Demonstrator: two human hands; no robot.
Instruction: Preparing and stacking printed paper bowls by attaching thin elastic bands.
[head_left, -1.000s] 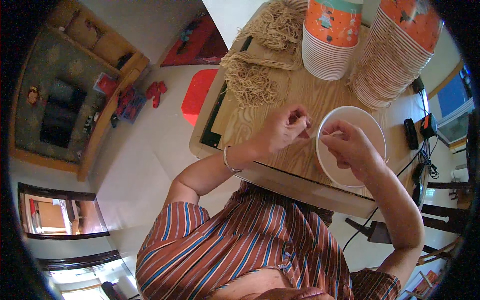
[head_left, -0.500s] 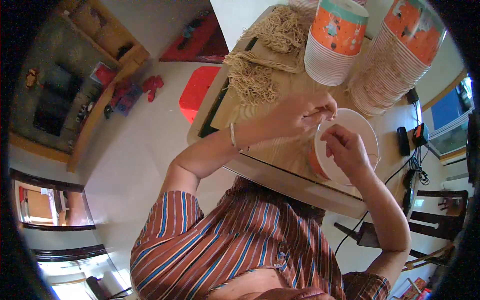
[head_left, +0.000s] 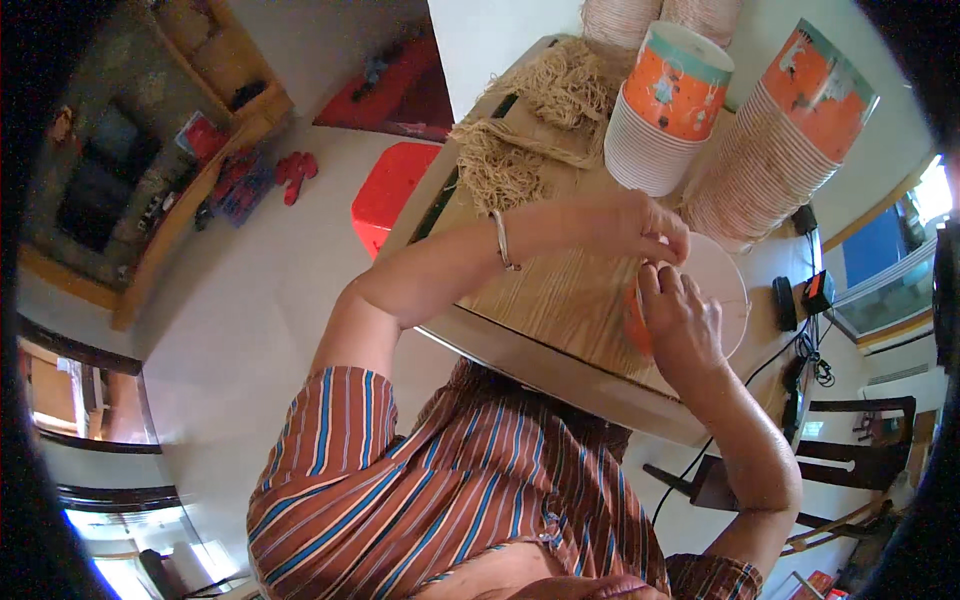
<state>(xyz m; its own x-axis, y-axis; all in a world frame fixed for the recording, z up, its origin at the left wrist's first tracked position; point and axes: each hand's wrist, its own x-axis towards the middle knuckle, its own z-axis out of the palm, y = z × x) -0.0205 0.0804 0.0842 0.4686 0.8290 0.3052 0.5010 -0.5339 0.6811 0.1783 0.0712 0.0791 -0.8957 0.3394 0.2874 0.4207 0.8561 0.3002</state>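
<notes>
While right hand (head_left: 685, 325) steadied paper bowl (head_left: 715, 290) on desk (head_left: 560, 300), right of centre, left hand (head_left: 640, 225) pinched thin string at rim; right grip wrapped bowl's side. Cup stacks (head_left: 660, 110) upper right.

One head-worn fisheye view — looking steeply down, close over the table (head_left: 560, 300).

An orange paper cup (head_left: 715, 300) with a white inside is held at its near rim by the right hand (head_left: 680, 325), while its far rim is pinched by the left hand (head_left: 635, 225). The cup is tilted on a wooden table (head_left: 560, 295). Two stacks of cups (head_left: 765, 155) and bundles of tan string (head_left: 510, 150) are seen behind
</notes>
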